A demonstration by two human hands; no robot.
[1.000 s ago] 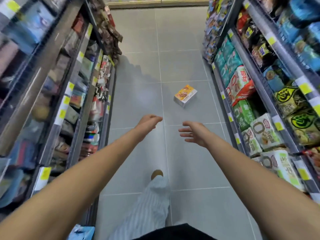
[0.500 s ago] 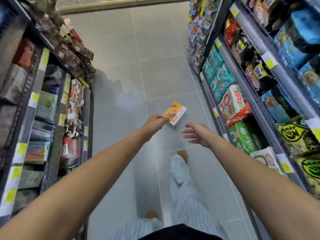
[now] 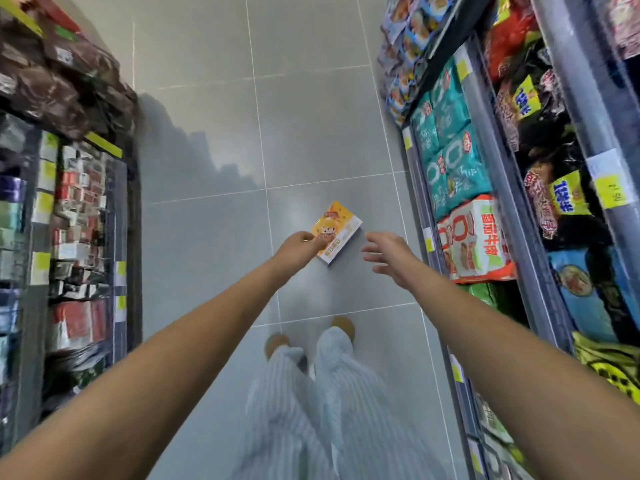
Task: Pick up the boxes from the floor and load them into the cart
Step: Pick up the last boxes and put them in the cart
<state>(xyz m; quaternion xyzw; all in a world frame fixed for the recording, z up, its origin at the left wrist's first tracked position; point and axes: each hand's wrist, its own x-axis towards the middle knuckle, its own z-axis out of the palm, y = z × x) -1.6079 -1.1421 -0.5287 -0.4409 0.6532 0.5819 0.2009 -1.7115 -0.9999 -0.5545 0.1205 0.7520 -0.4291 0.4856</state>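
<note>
A small orange and white box lies flat on the grey tiled floor in the middle of the aisle. My left hand reaches down over the box's left edge; its fingers overlap the box, but I cannot tell whether they grip it. My right hand hovers just right of the box, fingers spread, holding nothing. No cart is in view.
Shelves of packaged goods line the left side of the narrow aisle. Shelves with snack bags line the right. My striped trouser legs and shoes stand just behind the box. Grey floor tiles stretch ahead.
I have walked up to the box and leaned over it. Both hands have dropped towards it, and the left hand now overlaps its left edge.
</note>
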